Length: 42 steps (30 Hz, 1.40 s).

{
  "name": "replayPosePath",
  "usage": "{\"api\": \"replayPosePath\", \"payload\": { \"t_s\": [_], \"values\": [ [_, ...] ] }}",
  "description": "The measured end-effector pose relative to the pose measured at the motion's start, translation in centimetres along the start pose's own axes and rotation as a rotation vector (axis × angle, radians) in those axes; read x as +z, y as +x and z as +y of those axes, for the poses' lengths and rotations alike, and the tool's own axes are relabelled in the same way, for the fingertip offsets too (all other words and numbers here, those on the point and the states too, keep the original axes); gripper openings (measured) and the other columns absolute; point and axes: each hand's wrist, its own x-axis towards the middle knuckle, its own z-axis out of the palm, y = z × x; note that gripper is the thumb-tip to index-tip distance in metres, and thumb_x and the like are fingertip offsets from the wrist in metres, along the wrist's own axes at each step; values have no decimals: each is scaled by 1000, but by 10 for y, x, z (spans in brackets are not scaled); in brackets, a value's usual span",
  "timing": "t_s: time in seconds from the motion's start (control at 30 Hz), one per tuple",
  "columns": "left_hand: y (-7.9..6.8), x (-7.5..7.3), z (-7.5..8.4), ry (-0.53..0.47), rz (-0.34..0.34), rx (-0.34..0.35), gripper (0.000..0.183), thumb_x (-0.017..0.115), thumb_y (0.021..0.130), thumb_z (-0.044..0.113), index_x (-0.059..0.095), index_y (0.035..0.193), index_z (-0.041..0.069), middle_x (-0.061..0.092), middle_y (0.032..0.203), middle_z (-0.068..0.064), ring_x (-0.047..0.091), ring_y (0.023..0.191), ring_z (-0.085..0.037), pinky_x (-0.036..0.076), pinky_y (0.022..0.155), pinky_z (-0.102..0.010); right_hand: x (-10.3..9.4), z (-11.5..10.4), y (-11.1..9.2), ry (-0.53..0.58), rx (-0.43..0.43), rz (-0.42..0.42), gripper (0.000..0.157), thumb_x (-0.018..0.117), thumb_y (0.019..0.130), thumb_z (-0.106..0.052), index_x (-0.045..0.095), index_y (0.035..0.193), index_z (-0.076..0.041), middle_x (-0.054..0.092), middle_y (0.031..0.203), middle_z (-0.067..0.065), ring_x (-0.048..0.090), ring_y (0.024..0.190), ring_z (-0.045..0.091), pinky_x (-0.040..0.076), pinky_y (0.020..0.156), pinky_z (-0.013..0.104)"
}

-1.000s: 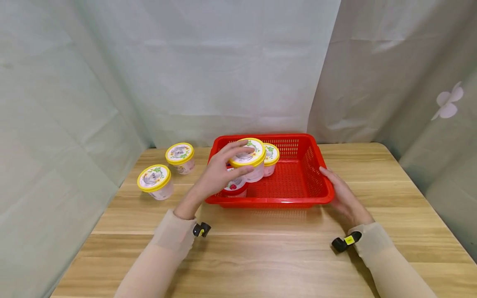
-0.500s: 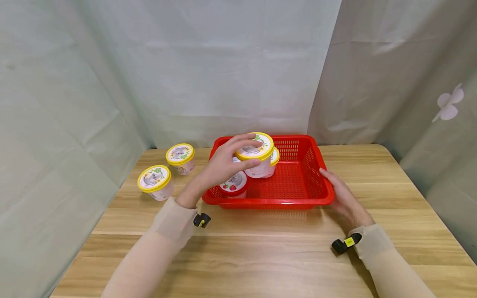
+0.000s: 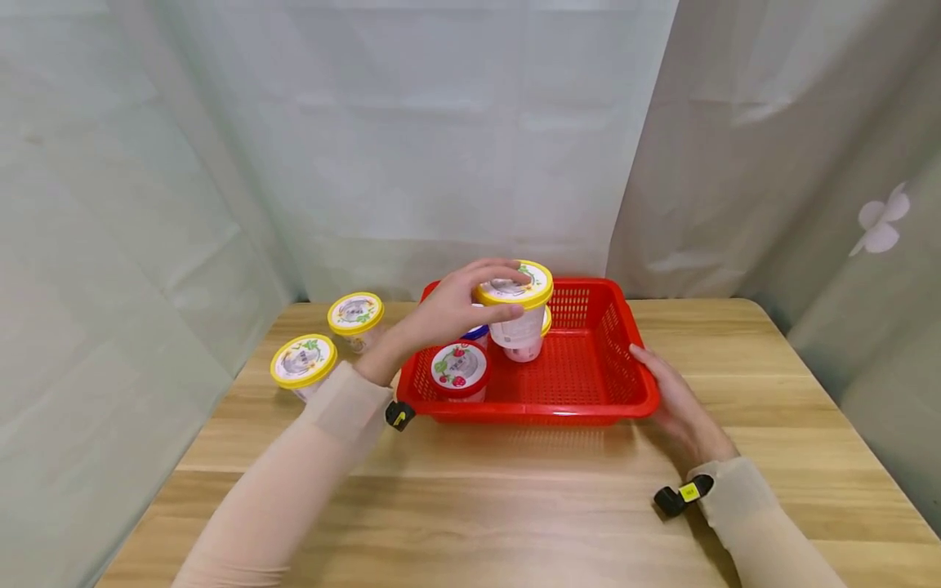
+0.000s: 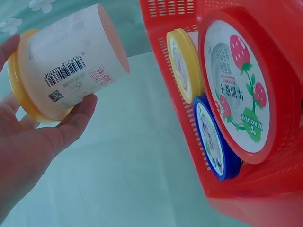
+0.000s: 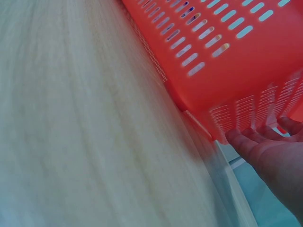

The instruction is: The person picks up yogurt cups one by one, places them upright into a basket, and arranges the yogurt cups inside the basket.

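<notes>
My left hand [image 3: 459,306] grips a yellow-lidded tub [image 3: 517,327] by its lid, above the back left of a red plastic basket [image 3: 566,409]. In the left wrist view its white side with a barcode shows, apart from the basket's contents. Inside the basket are a red-lidded tub with strawberries [image 3: 459,367], a blue-lidded tub [image 4: 211,137] and another yellow-lidded tub [image 4: 183,65]. My right hand [image 3: 676,400] rests against the basket's right end. In the right wrist view its extended fingers [image 5: 244,142] lie along the slotted wall.
Two more yellow-lidded tubs, a front one [image 3: 303,362] and a rear one [image 3: 356,314], stand on the wooden table [image 3: 470,498] left of the basket. Light curtains [image 3: 441,163] hang behind and at both sides. The table's right corner lies beyond the right hand.
My left hand has carried the yellow-lidded tub to the right and slightly upward, uncovering more of the red-lidded tub and the blue lid. The right hand stays at the basket's end.
</notes>
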Motion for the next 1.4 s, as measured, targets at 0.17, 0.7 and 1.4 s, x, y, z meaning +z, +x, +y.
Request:
{"api": "replayPosePath", "payload": {
  "t_s": [0.17, 0.7, 1.4],
  "values": [
    [6, 2, -4, -1, -43, -1, 43, 76, 95, 40, 68, 136, 29, 50, 153, 8, 41, 143, -16, 42, 113, -44, 0, 2, -3, -8, 18, 22, 45, 44, 111, -43, 38, 144, -13, 65, 121, 2, 67, 104, 17, 59, 88, 32],
    [14, 12, -19, -65, -105, 5, 39, 78, 96, 29, 70, 133, 23, 53, 150, 5, 48, 135, -12, 49, 105, -34, 4, 3, -1, -4, -1, 6, 40, 42, 112, -41, 39, 143, -14, 65, 121, 1, 67, 105, 18, 59, 88, 33],
    [29, 28, -24, -5, -315, -5, 35, 79, 94, 29, 70, 128, 26, 58, 138, 8, 53, 122, -15, 52, 98, -33, -2, 3, -1, -39, -5, 11, 47, 41, 112, -43, 33, 149, -14, 63, 124, 2, 66, 108, 20, 59, 91, 35]
  ]
}}
